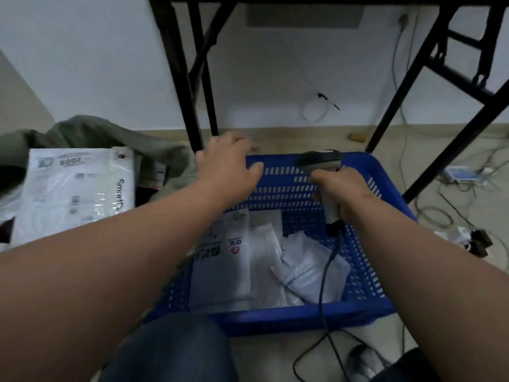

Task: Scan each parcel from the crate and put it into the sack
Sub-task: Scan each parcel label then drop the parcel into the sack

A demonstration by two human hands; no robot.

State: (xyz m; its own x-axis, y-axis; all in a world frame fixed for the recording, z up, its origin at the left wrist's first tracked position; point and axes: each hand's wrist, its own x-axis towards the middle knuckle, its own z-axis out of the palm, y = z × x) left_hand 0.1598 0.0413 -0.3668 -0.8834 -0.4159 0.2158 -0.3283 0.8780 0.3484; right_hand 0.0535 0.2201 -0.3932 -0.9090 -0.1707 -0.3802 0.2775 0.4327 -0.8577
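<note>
the blue crate (366, 172) sits on the floor (275, 354) in front of the person, under the black legs (179, 78) of a worktop. inside it lie a few white parcels (223, 260) — some flat with print on them, some crumpled and see-through.

the left hand (228, 164) reaches over the far left corner of the crate. its fingers (242, 143) are spread and loosely bent, and they hold nothing.

the right hand (341, 188) is above the crate, its fingers wrapped around the handle of a scanner (319, 159). the dark head of the scanner points toward the far wall of the crate. a dark cable (327, 271) hangs from the handle, goes down over the parcels and out onto the floor.

to the left of the crate is the green sack (91, 130) — a big white parcel (74, 188) with barcodes rests on its open mouth. a knee in blue jeans (170, 351) is at the near edge of the crate. loose wires (451, 210) lie on the floor to the right.
</note>
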